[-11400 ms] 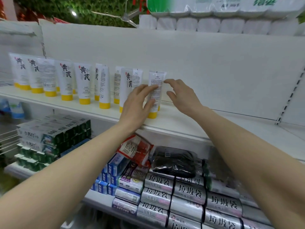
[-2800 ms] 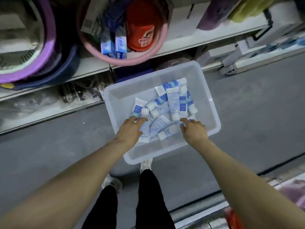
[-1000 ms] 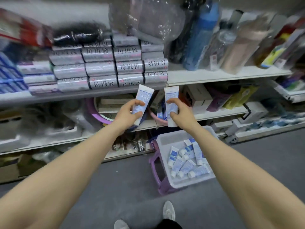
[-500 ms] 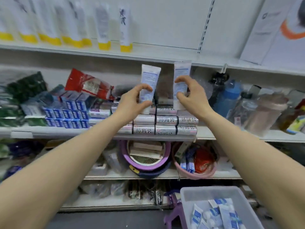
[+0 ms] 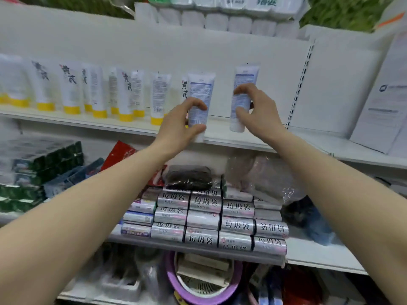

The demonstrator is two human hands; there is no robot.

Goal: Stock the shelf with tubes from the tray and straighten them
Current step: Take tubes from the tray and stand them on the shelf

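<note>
Left of the left hand (image 5: 178, 126), a row of yellow-capped tubes (image 5: 70, 91) is seen standing cap-down on the shelf (image 5: 222, 137), reaching almost to that hand. The left hand is closed around the left tube (image 5: 199, 100), thumb and fingers gripping its lower half; the tube is held upright, crimp up, long axis vertical. Its cap appears to lie at the shelf's front edge, though contact cannot be confirmed.

Between the hands a bare stretch of shelf is noted. The right hand (image 5: 255, 111) is clasped on the right tube (image 5: 242, 95), likewise upright and cap-down, its cap just above or on the shelf further back.

Both tubes are judged to be directly over their landing spots, so the coming move is taken to be a short vertical set-down, then release. The left tube sits nearer the existing row and nearer the edge; it is judged to need pushing back into line. Tipping on the narrow caps is the risk identified.

The tray is not in view.
</note>
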